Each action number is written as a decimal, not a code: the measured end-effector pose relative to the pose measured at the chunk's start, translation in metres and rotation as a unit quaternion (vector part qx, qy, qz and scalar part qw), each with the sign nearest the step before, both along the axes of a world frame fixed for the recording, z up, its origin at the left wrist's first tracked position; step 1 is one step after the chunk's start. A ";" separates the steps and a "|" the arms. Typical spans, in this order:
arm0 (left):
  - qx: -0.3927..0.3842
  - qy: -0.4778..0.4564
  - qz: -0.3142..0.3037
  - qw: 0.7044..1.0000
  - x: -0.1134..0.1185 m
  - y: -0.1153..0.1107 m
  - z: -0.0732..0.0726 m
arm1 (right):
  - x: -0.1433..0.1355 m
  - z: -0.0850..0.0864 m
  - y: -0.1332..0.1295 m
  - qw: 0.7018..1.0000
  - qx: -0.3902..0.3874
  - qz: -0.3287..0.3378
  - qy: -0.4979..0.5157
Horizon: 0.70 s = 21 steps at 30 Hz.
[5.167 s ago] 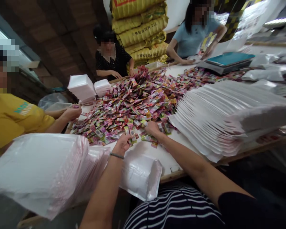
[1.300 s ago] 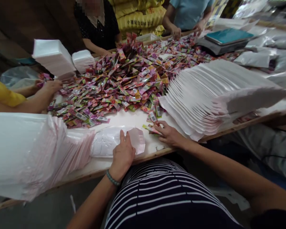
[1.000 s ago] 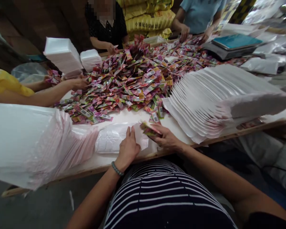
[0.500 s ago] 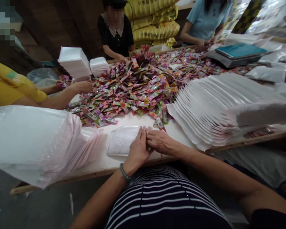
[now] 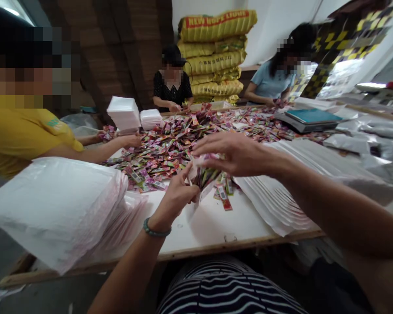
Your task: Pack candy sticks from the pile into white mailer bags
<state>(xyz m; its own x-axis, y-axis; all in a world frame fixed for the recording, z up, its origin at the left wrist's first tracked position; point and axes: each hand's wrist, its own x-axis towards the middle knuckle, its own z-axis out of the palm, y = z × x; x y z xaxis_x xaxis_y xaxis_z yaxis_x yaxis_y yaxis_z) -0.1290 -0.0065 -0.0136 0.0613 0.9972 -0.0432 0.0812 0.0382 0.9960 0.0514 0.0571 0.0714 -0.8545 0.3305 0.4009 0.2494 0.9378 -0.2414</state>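
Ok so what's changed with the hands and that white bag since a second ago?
Both hands rose off the table. The left hand now holds the white bag up, and the right hand pushes colourful sachets into it. The sachet pile and envelope stacks stayed put.

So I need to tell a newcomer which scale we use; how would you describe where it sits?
Start from the big heap of colourful sachets on the white table, then look to its far right. The scale lies there, flat and grey with a teal top, the only hard-edged thing among soft silver bags.
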 end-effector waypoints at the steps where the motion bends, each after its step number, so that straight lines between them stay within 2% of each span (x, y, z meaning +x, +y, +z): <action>1: 0.002 -0.021 0.011 1.000 -0.002 0.000 0.005 | 0.003 0.011 -0.001 1.000 0.000 -0.015 0.023; 2: 0.005 -0.034 0.022 0.999 -0.004 0.000 0.007 | 0.005 0.015 -0.001 0.999 -0.004 -0.025 0.033; 3: 0.009 -0.037 0.028 0.999 -0.005 0.000 0.006 | 0.005 0.011 0.000 0.999 -0.008 -0.028 0.032; 4: 0.013 -0.032 0.033 0.999 -0.005 0.000 0.002 | 0.004 0.001 0.000 1.000 -0.009 -0.021 0.021; 7: 0.008 0.008 0.036 0.999 -0.004 -0.002 -0.013 | -0.002 -0.043 0.004 1.000 0.009 0.018 -0.023; 9: -0.004 0.039 0.032 0.999 -0.003 -0.005 -0.017 | -0.003 -0.064 0.004 0.999 0.026 0.018 -0.034; 11: -0.013 0.070 0.025 0.997 -0.004 -0.009 -0.011 | 0.001 -0.065 0.000 0.998 0.054 -0.004 -0.015; 14: 0.005 0.109 0.031 0.994 -0.006 -0.012 0.006 | 0.010 -0.048 -0.008 0.991 0.117 -0.046 0.039; 16: 0.023 0.135 0.044 0.990 -0.006 -0.009 0.012 | 0.014 -0.046 -0.008 0.988 0.135 -0.057 0.052; 21: -0.029 0.170 0.067 0.983 -0.001 0.004 0.008 | 0.016 -0.070 0.008 0.991 0.127 0.015 0.037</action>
<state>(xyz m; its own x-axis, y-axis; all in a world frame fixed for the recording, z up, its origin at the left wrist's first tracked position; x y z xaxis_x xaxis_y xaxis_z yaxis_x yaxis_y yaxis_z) -0.1304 -0.0030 -0.0053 -0.0984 0.9906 -0.0950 0.3984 0.1267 0.9084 0.0672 0.0649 0.0013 -0.8278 0.1858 0.5294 0.2116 0.9773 -0.0122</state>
